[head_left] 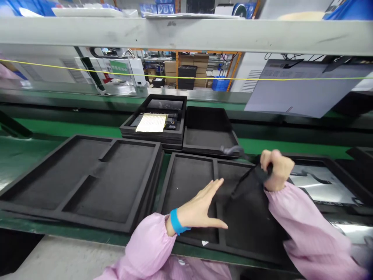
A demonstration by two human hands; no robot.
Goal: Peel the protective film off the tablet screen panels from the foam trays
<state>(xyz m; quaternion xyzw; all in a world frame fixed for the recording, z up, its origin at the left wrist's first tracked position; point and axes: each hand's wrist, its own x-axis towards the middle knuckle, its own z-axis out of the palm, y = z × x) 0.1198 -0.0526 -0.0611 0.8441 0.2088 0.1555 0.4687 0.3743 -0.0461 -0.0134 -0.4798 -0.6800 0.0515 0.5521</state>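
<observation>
My left hand [199,206], with a blue band [176,221] at the wrist, hovers over the divided black foam tray [189,175] in front of me, fingers stretched and thumb apart. Higher and to the right, my right hand [276,169] is closed around a dark, thin object [253,177], blurred by motion. A black strip hangs down from it over the tray's right compartment, and a greyish looped end sticks out leftward. Its exact kind cannot be made out. A small white scrap [205,243] lies on the tray's near rim.
On the left is a stack of divided black foam trays [96,221]. Behind stand a tray stack holding dark panels and a paper sheet [151,122], and another tray [210,146]. At right, a tray contains a silvery panel [323,182]. A yellow cord [204,79] crosses the view.
</observation>
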